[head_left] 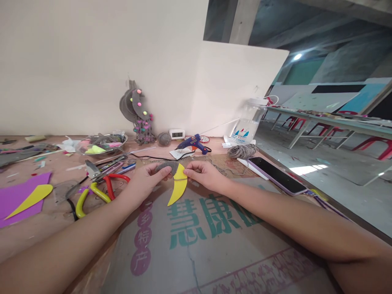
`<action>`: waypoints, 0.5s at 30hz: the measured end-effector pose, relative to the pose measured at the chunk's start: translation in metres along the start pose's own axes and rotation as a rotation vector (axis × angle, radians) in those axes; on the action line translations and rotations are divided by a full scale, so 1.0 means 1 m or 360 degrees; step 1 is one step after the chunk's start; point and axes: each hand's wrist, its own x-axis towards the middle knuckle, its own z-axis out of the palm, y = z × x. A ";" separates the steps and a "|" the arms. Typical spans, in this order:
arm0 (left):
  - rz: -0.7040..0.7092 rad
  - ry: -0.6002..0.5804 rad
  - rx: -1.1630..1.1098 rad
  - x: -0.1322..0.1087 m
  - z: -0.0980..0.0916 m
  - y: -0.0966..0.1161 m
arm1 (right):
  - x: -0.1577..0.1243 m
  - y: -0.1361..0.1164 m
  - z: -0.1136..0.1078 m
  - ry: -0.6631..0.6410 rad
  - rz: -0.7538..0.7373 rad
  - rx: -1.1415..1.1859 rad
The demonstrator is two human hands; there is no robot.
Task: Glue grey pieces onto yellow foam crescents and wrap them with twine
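A yellow crescent-shaped piece (177, 191) hangs between my hands, its upper part wrapped in grey yarn (169, 166). My left hand (154, 176) is closed on the wrapped end. At the upper right edge of the yellow part, my right hand (200, 174) pinches, fingers together, where a strand of grey yarn crosses the piece. Loose yarn trails right from there toward a grey yarn skein (241, 151). Beneath my hands lies a printed cardboard sheet (226, 253).
Red-handled and yellow-handled pliers (94, 190) lie left of my forearm. A blue glue gun (192, 143) sits behind my hands. A phone (277, 174) and water bottle (246, 120) stand right. Purple sheet (23, 196), yellow cutout (32, 200) and a bowl (102, 147) are left.
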 end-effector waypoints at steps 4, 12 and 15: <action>0.0007 0.0006 0.0022 -0.001 0.001 -0.002 | -0.001 -0.003 0.000 0.0008 -0.0013 0.0005; -0.0070 -0.0055 0.0333 -0.007 0.004 0.006 | -0.002 -0.004 0.003 0.0070 -0.0108 0.0095; -0.0111 -0.0068 0.0414 -0.008 0.005 0.011 | -0.003 -0.003 0.005 0.0051 -0.0071 -0.0012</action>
